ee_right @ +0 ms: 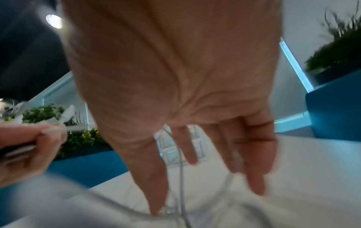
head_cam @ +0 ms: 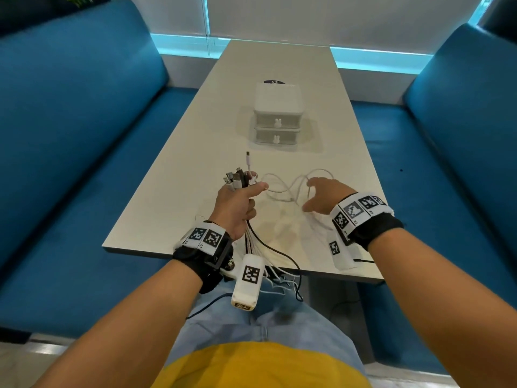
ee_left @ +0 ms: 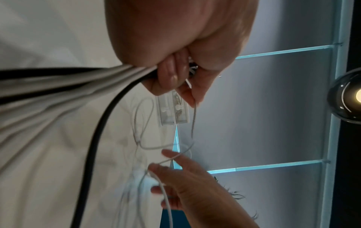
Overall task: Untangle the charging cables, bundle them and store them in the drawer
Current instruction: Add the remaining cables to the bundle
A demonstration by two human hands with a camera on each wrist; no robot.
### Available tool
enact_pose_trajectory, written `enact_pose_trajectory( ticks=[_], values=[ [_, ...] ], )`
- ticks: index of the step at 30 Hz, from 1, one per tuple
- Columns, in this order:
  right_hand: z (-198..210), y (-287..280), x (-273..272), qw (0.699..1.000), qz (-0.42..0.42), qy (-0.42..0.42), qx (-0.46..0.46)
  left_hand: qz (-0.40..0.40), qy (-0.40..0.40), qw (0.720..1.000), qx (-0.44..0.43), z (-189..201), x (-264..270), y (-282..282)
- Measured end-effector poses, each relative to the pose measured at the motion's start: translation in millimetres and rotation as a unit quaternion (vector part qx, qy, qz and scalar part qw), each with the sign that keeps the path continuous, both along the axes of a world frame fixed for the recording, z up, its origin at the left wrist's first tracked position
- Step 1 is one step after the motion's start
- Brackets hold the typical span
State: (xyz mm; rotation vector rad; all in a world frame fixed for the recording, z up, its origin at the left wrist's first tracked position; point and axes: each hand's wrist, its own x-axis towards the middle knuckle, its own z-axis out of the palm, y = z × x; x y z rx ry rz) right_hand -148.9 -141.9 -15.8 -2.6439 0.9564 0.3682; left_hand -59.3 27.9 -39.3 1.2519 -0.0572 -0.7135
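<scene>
My left hand (head_cam: 240,205) grips a bundle of charging cables (head_cam: 236,179) above the table's near edge, with several plug ends sticking up out of the fist. The cable tails (head_cam: 268,247), white ones and a black one (ee_left: 97,131), hang down over the edge toward my lap. One loose white cable (head_cam: 282,189) runs from that fist in loops across the table. My right hand (head_cam: 321,196) hovers over these loops with fingers spread, and the cable (ee_right: 181,177) passes between and over its fingers (ee_left: 166,154). The white two-drawer unit (head_cam: 277,113) stands mid-table, both drawers closed.
The long white table (head_cam: 321,135) runs away from me between two blue sofas (head_cam: 70,135). A small dark object (head_cam: 274,82) lies just behind the drawer unit. Bare tabletop lies between the cables and the drawers.
</scene>
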Motion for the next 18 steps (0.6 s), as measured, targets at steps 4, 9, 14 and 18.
enact_pose_trajectory(
  ticks=[4, 9, 14, 18],
  values=[
    [15, 8, -8, 0.995, -0.010, 0.016, -0.098, -0.011, -0.037, 0.999, 0.016, 5, -4, -4],
    [40, 47, -13, 0.974, 0.057, -0.171, -0.136, -0.011, -0.060, 0.998, 0.031, 8, -10, -9],
    [51, 65, -22, 0.954, 0.054, -0.239, -0.174, 0.003, -0.066, 0.997, 0.047, 10, -11, -7],
    [44, 72, -20, 0.949, 0.104, -0.255, -0.153, -0.018, -0.057, 0.997, 0.042, 17, -16, -8]
  ],
)
